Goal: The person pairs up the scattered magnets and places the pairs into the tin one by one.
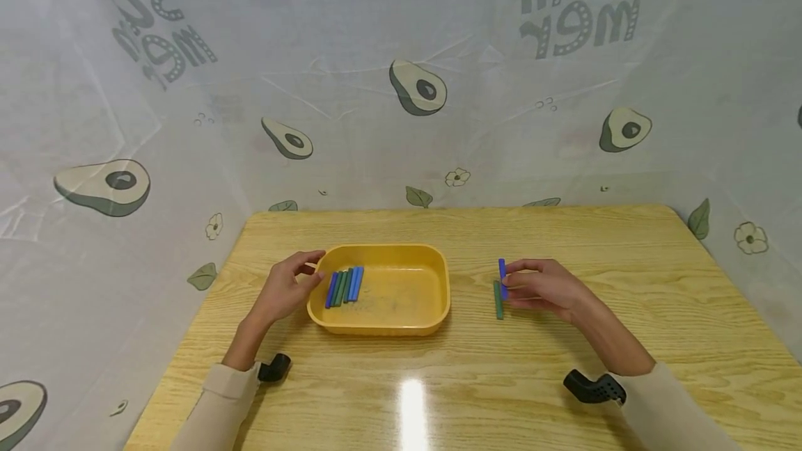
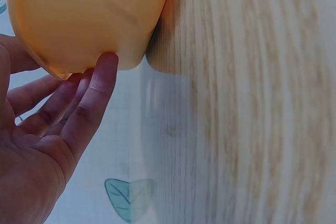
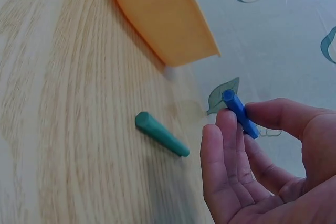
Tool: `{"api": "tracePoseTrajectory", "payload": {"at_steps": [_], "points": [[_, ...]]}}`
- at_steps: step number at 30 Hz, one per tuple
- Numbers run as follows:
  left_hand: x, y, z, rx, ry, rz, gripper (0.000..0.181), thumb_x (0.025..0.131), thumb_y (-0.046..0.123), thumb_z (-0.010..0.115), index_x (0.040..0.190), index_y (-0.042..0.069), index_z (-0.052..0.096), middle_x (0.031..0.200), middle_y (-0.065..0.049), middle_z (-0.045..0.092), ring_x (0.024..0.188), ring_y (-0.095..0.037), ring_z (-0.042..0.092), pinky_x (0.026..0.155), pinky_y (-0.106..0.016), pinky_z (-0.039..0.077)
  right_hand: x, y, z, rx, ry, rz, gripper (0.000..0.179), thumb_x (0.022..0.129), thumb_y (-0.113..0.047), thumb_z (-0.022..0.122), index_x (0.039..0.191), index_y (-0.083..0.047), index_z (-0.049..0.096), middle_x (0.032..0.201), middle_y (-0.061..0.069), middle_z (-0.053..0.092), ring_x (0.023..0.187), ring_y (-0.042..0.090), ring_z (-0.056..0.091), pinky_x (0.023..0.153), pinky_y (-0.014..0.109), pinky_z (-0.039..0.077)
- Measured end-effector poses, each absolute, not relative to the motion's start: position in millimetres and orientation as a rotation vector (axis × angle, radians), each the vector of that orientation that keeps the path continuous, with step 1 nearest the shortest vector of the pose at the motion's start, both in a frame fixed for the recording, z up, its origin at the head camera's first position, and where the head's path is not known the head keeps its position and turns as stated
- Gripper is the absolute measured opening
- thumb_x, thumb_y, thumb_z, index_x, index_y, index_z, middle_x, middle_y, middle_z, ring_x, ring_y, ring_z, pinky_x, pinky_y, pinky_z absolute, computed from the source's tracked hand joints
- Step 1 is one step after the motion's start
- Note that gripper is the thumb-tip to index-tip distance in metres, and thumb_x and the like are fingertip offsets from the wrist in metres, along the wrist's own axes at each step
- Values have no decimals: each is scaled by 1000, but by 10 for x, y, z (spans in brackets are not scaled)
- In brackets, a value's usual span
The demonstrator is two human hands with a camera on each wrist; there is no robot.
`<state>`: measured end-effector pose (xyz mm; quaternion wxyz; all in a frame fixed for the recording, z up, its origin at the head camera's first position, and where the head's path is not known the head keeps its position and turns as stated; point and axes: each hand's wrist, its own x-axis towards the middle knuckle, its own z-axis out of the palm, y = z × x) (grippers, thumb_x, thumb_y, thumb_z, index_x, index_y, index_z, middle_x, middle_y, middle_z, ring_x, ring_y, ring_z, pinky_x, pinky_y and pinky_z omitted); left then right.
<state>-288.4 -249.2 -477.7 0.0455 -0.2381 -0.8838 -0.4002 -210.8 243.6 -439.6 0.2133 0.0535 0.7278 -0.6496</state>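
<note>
My right hand [image 1: 545, 287] pinches a blue crayon [image 1: 502, 278] between thumb and fingers, raised off the table; the right wrist view shows the same blue crayon [image 3: 240, 113] held near the fingertips. Beside that hand a green crayon [image 3: 161, 134] lies on the wood. My left hand [image 1: 289, 285] holds the left end of a yellow tray [image 1: 404, 329], its thumb over the rim. In the left wrist view, fingers [image 2: 89, 103] touch the tray's outer wall [image 2: 94, 19]. Several blue and green crayons [image 1: 343, 287] lie side by side in the tray's left part.
The wooden table [image 1: 482, 395] carries the tray left of centre. Pale sheeting [image 1: 351, 40] printed with avocados hangs behind and at both sides. Each sleeve has a black device [image 1: 594, 388] at the wrist.
</note>
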Motion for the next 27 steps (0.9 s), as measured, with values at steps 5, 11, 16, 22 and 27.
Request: {"api": "tracePoseTrajectory", "payload": {"at_steps": [5,11,16,22,27], "points": [[-2879,-2485,-4789,-737,-2692,-1208,43,97,18,66,139,10,59,127,-13,63,104,-29,66,77,-35,59,-2065,2519,-4467,155,2071,-1771,58,98,-22,64,142,8,41,104,10,69,90,18,72,81,35,60],[-2845,-2485,-4798,-723,-2701,-1205,43,98,21,66,139,11,58,128,-12,63,105,-28,66,79,-39,59,-2031,2556,-4534,188,2097,-1754,57,96,-21,67,140,7,45,98,4,71,85,15,71,79,34,60],[-2821,-2486,-4803,-707,-2718,-1199,44,98,21,65,141,12,57,130,-10,62,106,-27,65,82,-43,58,-2030,2538,-4590,184,2152,-1714,54,95,-22,68,137,6,50,94,5,73,81,15,72,75,33,61],[-2799,-2475,-4810,-700,-2718,-1199,44,98,22,65,141,12,57,131,-10,62,106,-25,65,83,-44,57,-2034,2510,-4684,171,2207,-1665,50,95,-21,68,133,7,53,93,7,72,79,17,71,71,34,61],[-2792,-2468,-4825,-702,-2703,-1197,44,97,16,67,139,10,58,129,-14,63,105,-28,66,79,-38,59,-2022,2464,-4707,197,2257,-1626,45,94,-19,69,129,6,57,90,8,74,76,18,72,66,33,61]]}}
